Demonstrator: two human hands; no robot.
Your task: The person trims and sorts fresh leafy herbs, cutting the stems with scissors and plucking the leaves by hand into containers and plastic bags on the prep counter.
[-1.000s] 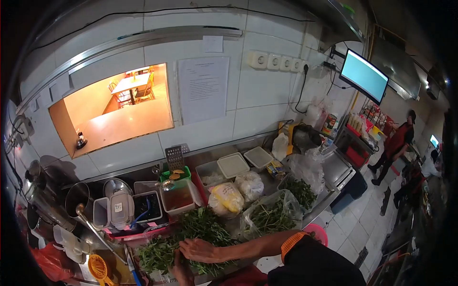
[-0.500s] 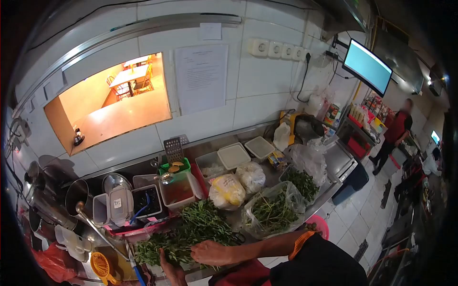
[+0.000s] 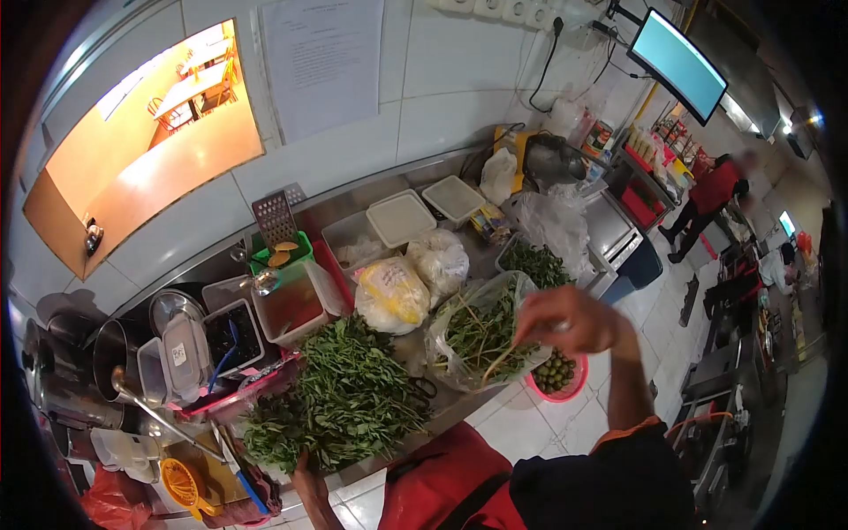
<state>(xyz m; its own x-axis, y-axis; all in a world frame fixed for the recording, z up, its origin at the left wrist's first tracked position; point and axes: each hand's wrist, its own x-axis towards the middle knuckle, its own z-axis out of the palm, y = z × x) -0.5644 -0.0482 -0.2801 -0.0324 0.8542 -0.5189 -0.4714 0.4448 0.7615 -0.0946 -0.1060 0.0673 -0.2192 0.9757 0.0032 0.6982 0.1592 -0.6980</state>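
A large pile of leafy green stems (image 3: 353, 389) lies on the steel counter in front of me. My left hand (image 3: 309, 484) is at the pile's near left edge; its fingers are mostly hidden among the leaves, so its grip cannot be made out. Raised over the clear plastic bag (image 3: 433, 344) of stems and leaves, my right hand (image 3: 572, 320) is closed, slightly blurred. A thin pale stem (image 3: 500, 364) hangs down from its fingertips. Below that hand, a pink bowl (image 3: 576, 389) of small round green fruits stands low beside the counter.
Two white-filled plastic bags (image 3: 393, 296) and lidded tubs (image 3: 401, 218) stand behind the greens. To the left are a blue-handled knife (image 3: 252, 491), a long ladle (image 3: 168, 424) and an orange juicer (image 3: 183, 486). Scissors (image 3: 424, 389) lie by the pile. A person (image 3: 714, 190) stands far right.
My right hand has lifted off the greens and moved right and up, now with a stem. The left hand stays at the pile's edge. The view has shifted, showing more of the pink bowl.
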